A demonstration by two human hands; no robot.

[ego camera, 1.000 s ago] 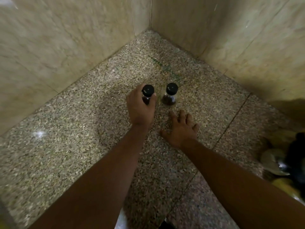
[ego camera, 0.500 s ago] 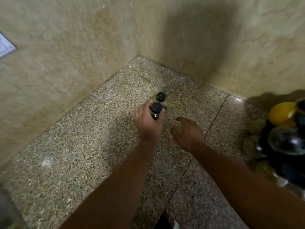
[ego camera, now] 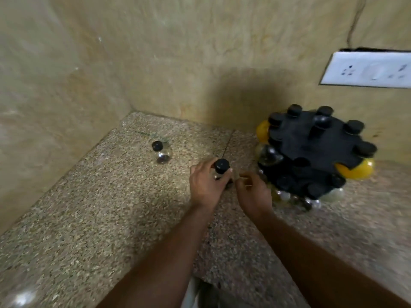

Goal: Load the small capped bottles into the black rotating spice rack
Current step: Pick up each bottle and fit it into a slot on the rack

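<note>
My left hand (ego camera: 205, 186) grips a small clear bottle with a black cap (ego camera: 221, 166), held upright just above the speckled counter. My right hand (ego camera: 253, 192) is right beside it, fingers loosely curled and empty, between the bottle and the rack. The black rotating spice rack (ego camera: 311, 152) stands to the right, with several black-capped bottles in its two tiers and yellow jars at its edges. A second small capped bottle (ego camera: 161, 152) stands alone on the counter near the corner, well left of my hands.
Beige marble walls meet in a corner behind the counter (ego camera: 89, 218). A white socket panel (ego camera: 367, 70) is on the right wall above the rack. A seam in the stone runs between the slabs near my hands.
My left hand has carried one bottle right, away from the other bottle and toward the rack. The view swung right, bringing the whole rack and socket panel into sight.
</note>
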